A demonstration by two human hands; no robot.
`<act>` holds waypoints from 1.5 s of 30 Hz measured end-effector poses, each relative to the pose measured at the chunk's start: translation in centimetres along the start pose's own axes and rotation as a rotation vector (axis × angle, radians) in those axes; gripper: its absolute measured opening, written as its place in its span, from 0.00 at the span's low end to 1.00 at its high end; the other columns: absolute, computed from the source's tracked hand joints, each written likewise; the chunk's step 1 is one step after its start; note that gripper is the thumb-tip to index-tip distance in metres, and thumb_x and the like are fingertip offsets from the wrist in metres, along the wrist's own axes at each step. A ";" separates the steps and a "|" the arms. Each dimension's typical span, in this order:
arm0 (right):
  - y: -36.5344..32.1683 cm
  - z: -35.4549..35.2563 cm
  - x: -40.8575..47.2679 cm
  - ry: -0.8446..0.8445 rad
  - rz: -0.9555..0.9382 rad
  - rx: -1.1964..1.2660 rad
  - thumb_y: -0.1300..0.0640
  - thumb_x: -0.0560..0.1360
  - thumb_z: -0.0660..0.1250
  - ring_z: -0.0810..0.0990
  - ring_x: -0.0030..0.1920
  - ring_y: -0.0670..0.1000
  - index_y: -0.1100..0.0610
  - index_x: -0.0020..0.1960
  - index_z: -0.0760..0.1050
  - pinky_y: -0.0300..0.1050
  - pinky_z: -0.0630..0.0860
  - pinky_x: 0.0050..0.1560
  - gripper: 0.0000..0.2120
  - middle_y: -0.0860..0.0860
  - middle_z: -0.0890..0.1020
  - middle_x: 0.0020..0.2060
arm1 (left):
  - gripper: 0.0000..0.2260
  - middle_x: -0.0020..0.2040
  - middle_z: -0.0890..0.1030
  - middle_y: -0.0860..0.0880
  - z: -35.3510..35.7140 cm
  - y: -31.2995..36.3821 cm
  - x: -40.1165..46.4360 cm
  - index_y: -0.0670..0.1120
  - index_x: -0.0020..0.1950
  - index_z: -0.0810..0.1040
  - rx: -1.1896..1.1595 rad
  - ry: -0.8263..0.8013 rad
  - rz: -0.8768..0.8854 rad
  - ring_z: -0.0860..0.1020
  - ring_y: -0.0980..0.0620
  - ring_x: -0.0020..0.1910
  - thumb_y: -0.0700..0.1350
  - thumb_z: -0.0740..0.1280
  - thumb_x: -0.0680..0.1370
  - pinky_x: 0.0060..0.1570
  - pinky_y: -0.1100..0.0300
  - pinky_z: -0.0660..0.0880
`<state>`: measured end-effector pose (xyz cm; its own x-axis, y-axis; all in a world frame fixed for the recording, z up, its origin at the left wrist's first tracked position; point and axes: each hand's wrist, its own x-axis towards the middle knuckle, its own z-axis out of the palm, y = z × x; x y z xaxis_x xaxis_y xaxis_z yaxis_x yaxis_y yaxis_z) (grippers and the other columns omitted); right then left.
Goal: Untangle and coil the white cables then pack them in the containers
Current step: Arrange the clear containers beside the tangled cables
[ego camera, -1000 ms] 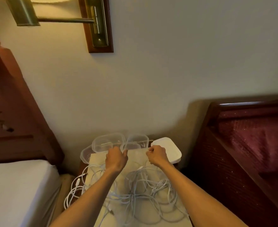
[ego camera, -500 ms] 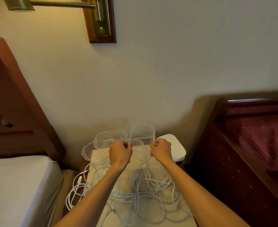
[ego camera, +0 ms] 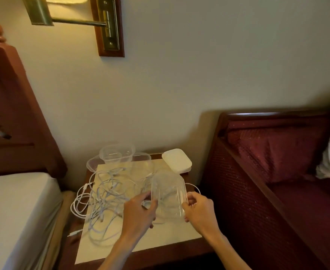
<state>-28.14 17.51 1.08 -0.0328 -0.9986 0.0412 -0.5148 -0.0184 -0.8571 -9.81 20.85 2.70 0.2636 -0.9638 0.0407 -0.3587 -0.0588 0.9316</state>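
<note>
The clear container (ego camera: 168,197) is hard to make out — see-through, its edges blurred against the white cables (ego camera: 105,195) beneath it. The left hand (ego camera: 138,213) grips its left side with curled fingers; the right hand (ego camera: 199,211) pinches its right rim. It sits at the near right of the pale mat (ego camera: 160,238) — whether lifted or resting, I cannot tell. More clear containers (ego camera: 117,152) and a white lid (ego camera: 176,160) stand far back; cables trail off the left edge.

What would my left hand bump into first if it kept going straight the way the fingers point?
Probably nothing new: the left hand already grips the clear container, fingers aimed forward-right at its wall. Beyond lies the white lid, though depth is unclear.
</note>
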 end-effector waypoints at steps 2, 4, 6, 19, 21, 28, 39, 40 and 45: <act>2.0 -0.2 -1.8 -0.024 0.055 -0.029 0.59 0.72 0.68 0.81 0.27 0.49 0.52 0.38 0.77 0.50 0.81 0.33 0.05 0.51 0.81 0.31 | 0.19 0.49 0.80 0.58 1.2 -1.4 -1.8 0.47 0.68 0.76 0.021 -0.060 -0.075 0.81 0.49 0.26 0.41 0.70 0.77 0.25 0.57 0.77; 3.9 -0.4 -3.2 -0.050 0.118 -0.091 0.56 0.71 0.67 0.80 0.29 0.46 0.50 0.39 0.75 0.47 0.81 0.36 0.04 0.49 0.81 0.31 | 0.19 0.51 0.80 0.58 2.2 -2.6 -3.3 0.48 0.68 0.75 0.060 -0.128 -0.097 0.81 0.50 0.27 0.40 0.70 0.77 0.28 0.57 0.77; 5.7 -0.4 -4.1 -0.082 0.165 -0.135 0.54 0.71 0.66 0.81 0.31 0.46 0.49 0.41 0.75 0.49 0.81 0.37 0.01 0.49 0.82 0.33 | 0.16 0.49 0.81 0.58 3.0 -3.3 -4.5 0.51 0.62 0.79 0.100 -0.179 -0.074 0.81 0.50 0.26 0.40 0.70 0.75 0.32 0.55 0.79; 9.3 -0.9 -4.1 -0.185 0.210 -0.423 0.54 0.74 0.60 0.78 0.36 0.49 0.52 0.43 0.72 0.46 0.75 0.36 0.03 0.50 0.79 0.38 | 0.04 0.40 0.83 0.49 6.9 -6.3 -5.4 0.46 0.50 0.80 0.033 -0.321 -0.153 0.80 0.48 0.23 0.45 0.69 0.78 0.29 0.50 0.78; 9.4 -0.8 -3.3 -0.172 0.203 -0.455 0.56 0.74 0.60 0.78 0.37 0.49 0.53 0.45 0.71 0.45 0.74 0.36 0.03 0.50 0.78 0.38 | 0.09 0.47 0.83 0.52 7.2 -7.0 -4.3 0.49 0.54 0.79 0.113 -0.284 -0.126 0.81 0.51 0.26 0.52 0.67 0.78 0.32 0.53 0.78; 10.1 -0.2 -2.1 -0.112 0.159 -0.596 0.54 0.81 0.57 0.81 0.42 0.51 0.54 0.53 0.72 0.47 0.80 0.43 0.07 0.51 0.80 0.44 | 0.19 0.78 0.59 0.51 7.5 -10.9 -0.9 0.53 0.75 0.65 0.720 -0.332 0.211 0.56 0.48 0.78 0.52 0.53 0.84 0.71 0.54 0.62; 10.5 0.8 1.2 -0.054 0.112 -0.637 0.55 0.81 0.58 0.82 0.41 0.52 0.56 0.56 0.73 0.49 0.81 0.41 0.08 0.52 0.81 0.42 | 0.27 0.81 0.45 0.51 7.9 -12.5 4.0 0.50 0.80 0.47 0.947 -0.464 0.190 0.44 0.48 0.79 0.40 0.51 0.82 0.76 0.50 0.46; 10.5 0.8 1.6 -0.058 0.111 -0.645 0.55 0.81 0.58 0.82 0.42 0.52 0.57 0.56 0.73 0.48 0.81 0.41 0.08 0.53 0.81 0.43 | 0.26 0.81 0.46 0.51 8.0 -12.4 4.6 0.50 0.80 0.48 0.946 -0.459 0.188 0.44 0.48 0.79 0.40 0.51 0.82 0.76 0.50 0.47; 10.4 0.7 2.3 -0.064 0.106 -0.677 0.53 0.81 0.57 0.82 0.43 0.51 0.55 0.58 0.72 0.46 0.79 0.41 0.09 0.51 0.81 0.45 | 0.23 0.80 0.50 0.50 8.1 -12.1 5.9 0.49 0.80 0.53 0.913 -0.453 0.174 0.48 0.47 0.79 0.45 0.51 0.84 0.75 0.49 0.49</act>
<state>-32.97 14.98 -8.04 -0.0723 -0.9947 -0.0731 -0.9342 0.0932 -0.3444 -11.16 13.78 -11.22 -0.1509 -0.9742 -0.1680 -0.9524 0.0977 0.2888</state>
